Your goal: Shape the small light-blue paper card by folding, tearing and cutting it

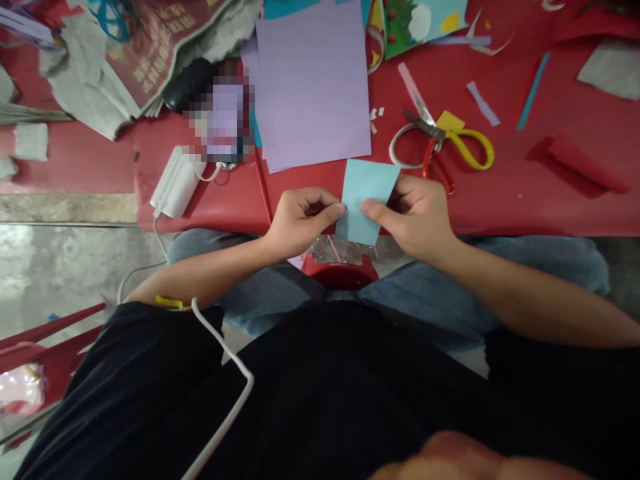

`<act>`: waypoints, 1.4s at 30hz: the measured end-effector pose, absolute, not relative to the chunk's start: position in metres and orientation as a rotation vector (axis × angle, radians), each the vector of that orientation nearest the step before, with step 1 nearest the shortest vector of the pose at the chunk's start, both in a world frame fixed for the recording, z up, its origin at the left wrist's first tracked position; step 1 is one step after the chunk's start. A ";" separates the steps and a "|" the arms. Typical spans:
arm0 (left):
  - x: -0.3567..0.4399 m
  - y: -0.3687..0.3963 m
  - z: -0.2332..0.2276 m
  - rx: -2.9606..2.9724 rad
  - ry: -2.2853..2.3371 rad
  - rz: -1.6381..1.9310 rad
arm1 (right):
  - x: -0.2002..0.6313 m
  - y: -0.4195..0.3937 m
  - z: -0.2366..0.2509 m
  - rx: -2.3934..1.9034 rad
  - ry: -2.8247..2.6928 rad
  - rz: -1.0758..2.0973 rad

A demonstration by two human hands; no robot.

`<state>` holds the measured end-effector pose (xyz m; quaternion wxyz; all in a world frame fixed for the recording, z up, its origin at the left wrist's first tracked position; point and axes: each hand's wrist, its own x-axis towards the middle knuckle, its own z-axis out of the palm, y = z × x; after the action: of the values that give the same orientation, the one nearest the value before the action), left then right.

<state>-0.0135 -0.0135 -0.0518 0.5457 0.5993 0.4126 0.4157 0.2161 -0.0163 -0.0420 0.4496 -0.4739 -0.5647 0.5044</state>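
A light blue piece of paper [369, 183] is held up over the near edge of the red table [310, 190]. My left hand [306, 220] pinches its left edge between thumb and fingers. On the other side, my right hand [417, 213] grips it, the thumb lying flat on the front and the fingers behind, out of sight. Just beyond my right hand lie scissors with yellow handles [473, 148], crossed with another pair with red and white handles [431, 160]. Large purple paper sheets [315, 87] lie beyond my left hand.
A white power bank [177, 181] with a cable is at the left, beside a black object [190, 85]. Crumpled newspaper [165, 47] covers the back left. Purple strips [483, 104], a blue strip [533, 92] and a red paper roll [587, 163] lie on the right.
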 end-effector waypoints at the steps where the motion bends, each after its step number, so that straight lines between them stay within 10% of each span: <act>1: -0.014 -0.013 -0.052 1.415 0.972 0.998 | 0.216 -0.017 -0.042 -1.192 -1.381 1.214; 18: -0.028 -0.007 -0.055 2.408 0.479 0.785 | 0.237 0.009 -0.049 -1.177 -1.293 1.025; 42: -0.010 -0.009 -0.057 1.468 0.995 1.112 | 0.211 -0.019 -0.059 -1.122 -1.385 1.245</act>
<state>-0.0095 -0.0095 -0.0573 0.5006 0.6072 0.4115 0.4598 0.2106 -0.0186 -0.0594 0.4652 -0.4567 -0.5640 0.5068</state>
